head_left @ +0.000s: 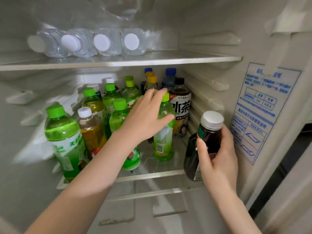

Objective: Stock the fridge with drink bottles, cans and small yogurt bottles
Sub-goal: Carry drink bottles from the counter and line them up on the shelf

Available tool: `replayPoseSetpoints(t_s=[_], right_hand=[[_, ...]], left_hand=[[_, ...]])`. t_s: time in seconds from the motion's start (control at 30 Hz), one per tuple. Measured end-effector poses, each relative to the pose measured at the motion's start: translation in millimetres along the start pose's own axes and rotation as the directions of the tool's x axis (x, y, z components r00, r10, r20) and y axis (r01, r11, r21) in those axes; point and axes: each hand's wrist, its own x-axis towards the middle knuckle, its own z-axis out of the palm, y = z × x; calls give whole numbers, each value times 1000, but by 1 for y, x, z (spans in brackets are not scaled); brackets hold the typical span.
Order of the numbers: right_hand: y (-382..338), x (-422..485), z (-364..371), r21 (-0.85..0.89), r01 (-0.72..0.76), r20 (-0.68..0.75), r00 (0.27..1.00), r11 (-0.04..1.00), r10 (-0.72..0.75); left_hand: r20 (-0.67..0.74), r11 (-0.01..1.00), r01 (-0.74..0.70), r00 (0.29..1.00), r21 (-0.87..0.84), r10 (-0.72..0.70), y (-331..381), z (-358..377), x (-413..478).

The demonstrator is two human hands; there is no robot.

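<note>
My left hand [147, 114] reaches into the fridge and grips the upper part of a green-capped bottle [163, 132] that stands on the lower glass shelf [152, 175]. My right hand [217, 156] holds a dark bottle with a white cap [208, 132] at the shelf's front right corner, tilted slightly. Several green-capped, yellow-capped and blue-capped bottles stand packed on the left and back of this shelf. A large dark tea bottle with a black cap [180, 105] stands behind the gripped one.
Several clear water bottles with white caps [101, 42] lie on their sides on the upper shelf [185, 59]. The fridge's right wall carries a blue-printed label [258, 112]. A drawer front [152, 208] sits below the lower shelf.
</note>
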Motion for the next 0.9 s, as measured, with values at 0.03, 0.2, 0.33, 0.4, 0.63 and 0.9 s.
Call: replayPoseSetpoints(t_s=[0.03,0.2,0.33,0.4,0.63,0.9], right_hand=[[1,-1,-1,3,2,-5,1000,1000,-2],[4,-9,-7,24,-24,-16,1000,999,24],[2,-12,-9,16,-27,-26,999,1000,28],[1,-12,-9,18,-24,-19,1000,1000,24],[2,-13,-6,6,-28,-34,999,1000,28],[0,-13,-8,-8,26,-32,999,1000,-27]], left_hand=[[25,1000,12,1000,27,-13,-1,3,5],[59,990,-26,998,-136,34,-12,3,20],[186,896,15,980,-443,76,-17,1,29],[216,841,44,972,-540,88,-19,3,36],[238,874,-53,953,-483,189,-11,9,47],[261,895,-94,939,-436,226,3,17,66]])
